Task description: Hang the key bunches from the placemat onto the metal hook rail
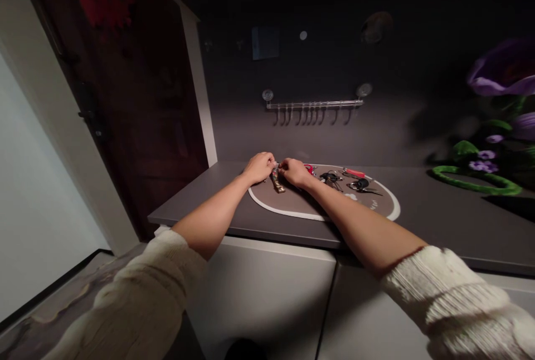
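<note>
short, shiny, mottled gold-brown strip (277, 181)

Keys (363, 184) on mat (292, 207), hook rail (315, 105) behind.

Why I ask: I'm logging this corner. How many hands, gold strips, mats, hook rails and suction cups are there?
Hands, left and right: 2
Gold strips: 1
Mats: 1
Hook rails: 1
Suction cups: 2
Total: 7
</note>
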`<state>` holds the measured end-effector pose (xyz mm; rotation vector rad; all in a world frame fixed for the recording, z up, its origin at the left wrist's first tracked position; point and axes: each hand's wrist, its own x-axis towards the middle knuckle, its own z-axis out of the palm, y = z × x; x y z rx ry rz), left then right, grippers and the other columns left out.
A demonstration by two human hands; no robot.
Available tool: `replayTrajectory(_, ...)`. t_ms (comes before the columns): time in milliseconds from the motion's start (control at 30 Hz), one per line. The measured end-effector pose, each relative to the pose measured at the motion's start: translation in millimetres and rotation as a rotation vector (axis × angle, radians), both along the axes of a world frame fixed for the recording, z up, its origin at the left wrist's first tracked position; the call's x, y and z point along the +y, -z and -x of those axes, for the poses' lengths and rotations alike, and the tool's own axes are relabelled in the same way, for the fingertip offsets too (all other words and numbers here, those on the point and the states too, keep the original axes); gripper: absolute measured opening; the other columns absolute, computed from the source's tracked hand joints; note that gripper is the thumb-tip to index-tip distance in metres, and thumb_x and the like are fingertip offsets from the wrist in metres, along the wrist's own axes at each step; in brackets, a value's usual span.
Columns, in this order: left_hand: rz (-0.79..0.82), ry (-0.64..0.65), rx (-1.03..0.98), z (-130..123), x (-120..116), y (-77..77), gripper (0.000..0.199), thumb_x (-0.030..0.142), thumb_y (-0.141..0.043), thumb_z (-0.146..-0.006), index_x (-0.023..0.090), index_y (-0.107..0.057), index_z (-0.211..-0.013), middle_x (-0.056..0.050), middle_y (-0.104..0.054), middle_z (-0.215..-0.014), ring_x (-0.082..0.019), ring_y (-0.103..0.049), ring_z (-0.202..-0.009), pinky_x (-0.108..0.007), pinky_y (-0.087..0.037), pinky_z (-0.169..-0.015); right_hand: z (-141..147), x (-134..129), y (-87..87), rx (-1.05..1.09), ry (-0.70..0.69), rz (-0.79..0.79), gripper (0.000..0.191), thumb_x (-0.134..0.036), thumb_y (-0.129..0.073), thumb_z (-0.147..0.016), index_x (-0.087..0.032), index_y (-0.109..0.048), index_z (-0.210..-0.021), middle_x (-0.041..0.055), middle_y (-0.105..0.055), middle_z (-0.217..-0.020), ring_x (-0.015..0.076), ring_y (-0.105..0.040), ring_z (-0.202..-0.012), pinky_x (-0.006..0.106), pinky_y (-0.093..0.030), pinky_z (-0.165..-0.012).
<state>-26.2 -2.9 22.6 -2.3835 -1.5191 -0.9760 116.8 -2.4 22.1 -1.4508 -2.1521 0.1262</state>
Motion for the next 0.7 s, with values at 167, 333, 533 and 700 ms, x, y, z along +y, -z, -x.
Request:
replayTrajectory(167, -0.055, 0.032, -0.077, -0.3, -0.9, -1.7, 0.013, 0.024, -0.044, -0.078, 0.017, -0.056, -0.077, -0.003, -0.055, -0.079, -0.014, -0.049, -0.073, -0.025, -0.038, -0.067, 0.3, -0.7, -1.5, 0.045, -0.024, -0.007, 0.019, -0.017, -0.05, -0.075, -0.014, -0.064, -0.088, 0.0096, -0.066, -0.089, 0.0156, -0.058, -0.08, 0.021, -0.037, -0.069)
replayTrajectory(333, -0.129, 0.037, -0.173, -0.6, -1.3, -3.4, 0.012, 0.024, -0.044, -0.079, 0.018, -0.054, -0.08, -0.004, -0.053, -0.083, -0.013, -0.048, -0.072, -0.025, -0.038, -0.07, 0.6, -1.9, -3.7, 0.165, -0.065, -0.051, 0.021, -0.012, -0.047, -0.072, -0.015, -0.063, -0.085, 0.0067, -0.066, -0.085, 0.0134, -0.055, -0.075, 0.021, -0.037, -0.068)
replayTrajectory(533, -0.156, 0.048, -0.273, -0.8, 3.0, -2.4, 0.012, 0.024, -0.041, -0.081, 0.017, -0.052, -0.08, -0.002, -0.055, -0.077, -0.013, -0.049, -0.071, -0.025, -0.038, -0.069, 1.2, -5.5, -7.5, 0.349, -0.144, -0.051, 0.022, -0.014, -0.045, -0.07, -0.015, -0.063, -0.084, 0.004, -0.065, -0.082, 0.0118, -0.053, -0.071, 0.021, -0.037, -0.068)
replayTrajectory(700, -0.145, 0.052, -0.382, -2.3, 3.8, -1.4, 0.014, 0.026, -0.04, -0.082, 0.017, -0.05, -0.079, 0.0, -0.056, -0.069, -0.012, -0.05, -0.064, -0.023, -0.037, -0.063, 1.2, -3.1, -7.8, 0.524, -0.227, -0.022, 0.024, -0.022, -0.041, -0.073, -0.015, -0.063, -0.079, 0.0018, -0.062, -0.072, 0.0113, -0.051, -0.066, 0.021, -0.037, -0.064)
